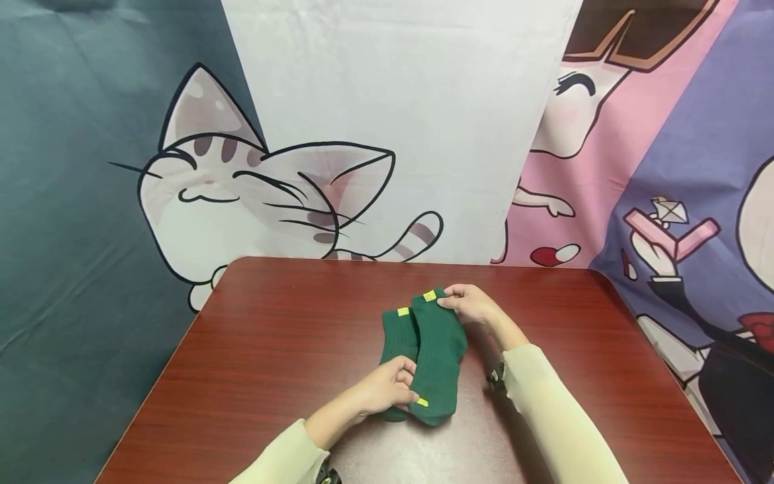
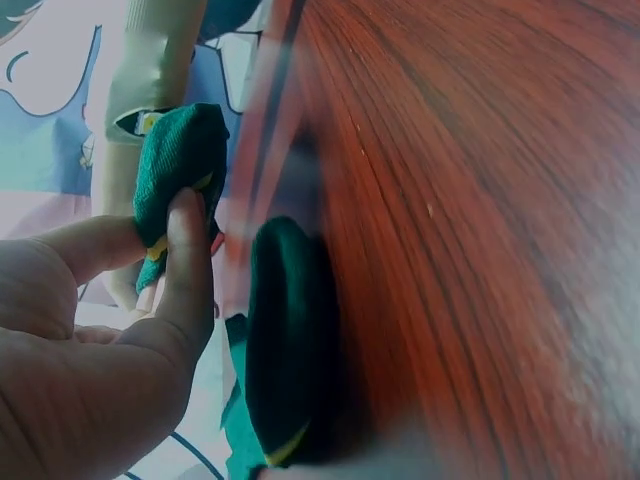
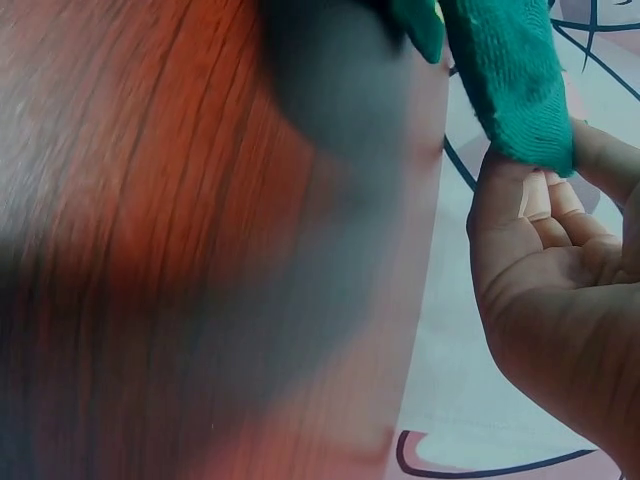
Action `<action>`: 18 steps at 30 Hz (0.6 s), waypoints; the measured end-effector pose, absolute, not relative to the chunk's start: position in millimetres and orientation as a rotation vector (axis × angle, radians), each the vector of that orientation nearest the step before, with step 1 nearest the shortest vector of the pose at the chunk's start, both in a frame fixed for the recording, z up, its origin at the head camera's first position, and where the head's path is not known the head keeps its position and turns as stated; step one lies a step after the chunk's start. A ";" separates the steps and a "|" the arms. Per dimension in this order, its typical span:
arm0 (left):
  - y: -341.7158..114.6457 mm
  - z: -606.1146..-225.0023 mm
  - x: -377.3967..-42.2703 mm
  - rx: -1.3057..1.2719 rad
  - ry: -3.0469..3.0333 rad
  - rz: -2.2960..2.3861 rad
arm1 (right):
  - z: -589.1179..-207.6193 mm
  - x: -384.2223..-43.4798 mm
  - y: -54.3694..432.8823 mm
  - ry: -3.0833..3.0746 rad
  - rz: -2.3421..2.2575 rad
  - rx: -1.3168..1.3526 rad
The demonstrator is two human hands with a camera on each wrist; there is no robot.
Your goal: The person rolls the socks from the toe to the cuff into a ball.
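Observation:
Two dark green socks with yellow patches are at the middle of the table in the head view. My left hand (image 1: 385,388) pinches one sock (image 1: 438,359) near its toe end, by a yellow mark. The cuff corner of that same sock is pinched between thumb and fingers of my right hand (image 1: 474,306). In the left wrist view the held sock (image 2: 180,155) hangs above the table. The other sock (image 1: 398,336) lies on the table, partly covered by the held one and by my left hand. The right wrist view shows the held sock (image 3: 515,85) gripped at its end.
The reddish-brown wooden table (image 1: 290,323) extends around the socks. Behind it hangs a backdrop (image 1: 387,74) printed with a cartoon cat and figures. A dark band (image 1: 497,380) is on the right wrist, at the edge of a pale sleeve (image 1: 556,410).

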State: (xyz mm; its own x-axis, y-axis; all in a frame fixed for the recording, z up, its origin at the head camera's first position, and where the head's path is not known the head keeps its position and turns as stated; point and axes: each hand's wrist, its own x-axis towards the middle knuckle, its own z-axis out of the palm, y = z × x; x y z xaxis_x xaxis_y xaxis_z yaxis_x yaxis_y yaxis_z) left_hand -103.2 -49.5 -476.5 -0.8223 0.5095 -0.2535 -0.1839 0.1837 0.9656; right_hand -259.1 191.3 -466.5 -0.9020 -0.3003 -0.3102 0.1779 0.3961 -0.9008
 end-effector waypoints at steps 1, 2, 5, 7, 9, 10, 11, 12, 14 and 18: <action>-51.2 -476.7 -103.4 0.306 1.926 1.692 | -466.3 -259.2 189.9 2.233 -1.520 -0.104; -53.0 -476.6 -103.3 0.308 1.922 1.695 | -466.3 -259.3 188.6 2.236 -1.517 -0.108; -58.4 -478.0 -103.5 0.308 1.916 1.692 | -467.0 -259.7 184.6 2.243 -1.505 -0.124; -62.0 -478.4 -103.9 0.305 1.918 1.687 | -467.8 -259.9 181.8 2.241 -1.501 -0.133; -65.5 -479.2 -104.4 0.303 1.919 1.684 | -469.0 -260.5 179.2 2.231 -1.506 -0.141; -67.1 -479.7 -104.6 0.309 1.919 1.682 | -469.6 -260.9 178.0 2.227 -1.509 -0.140; -68.8 -480.2 -104.7 0.313 1.916 1.683 | -470.4 -261.4 176.6 2.218 -1.519 -0.133; -70.4 -480.5 -104.8 0.314 1.914 1.685 | -471.0 -261.8 175.3 2.214 -1.523 -0.130; -73.5 -481.6 -105.0 0.318 1.906 1.689 | -471.8 -262.2 173.1 2.208 -1.526 -0.131; -79.2 -483.9 -105.3 0.315 1.891 1.697 | -472.4 -262.1 168.4 2.194 -1.533 -0.141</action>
